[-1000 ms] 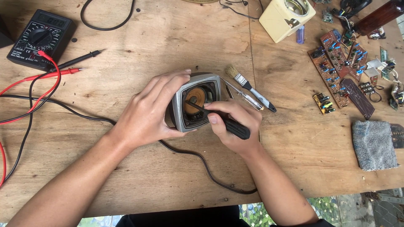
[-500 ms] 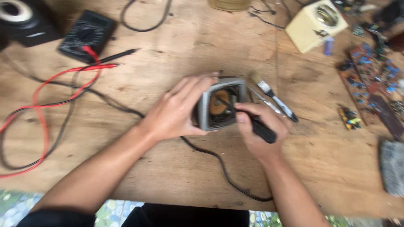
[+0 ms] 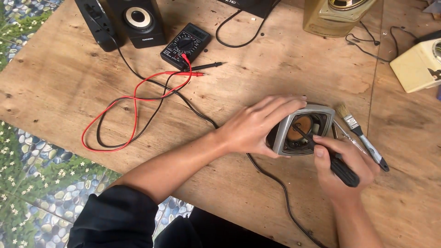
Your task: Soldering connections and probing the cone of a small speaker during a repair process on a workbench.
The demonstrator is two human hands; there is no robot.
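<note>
Under the left hand's [image 3: 255, 131] clamped fingers sits the speaker [image 3: 303, 130]; right hand [image 3: 342, 167] grips a screwdriver [image 3: 333, 160].

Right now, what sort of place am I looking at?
Probably a home electronics repair bench: a rough plywood table carries a multimeter with red and black probe leads, small black speakers, and an opened grey speaker housing steadied by the left hand while the right hand works a screwdriver inside.

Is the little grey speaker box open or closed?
Open. The grey speaker box has no front cover: its copper-coloured inside shows, and the screwdriver tip reaches in.
</note>
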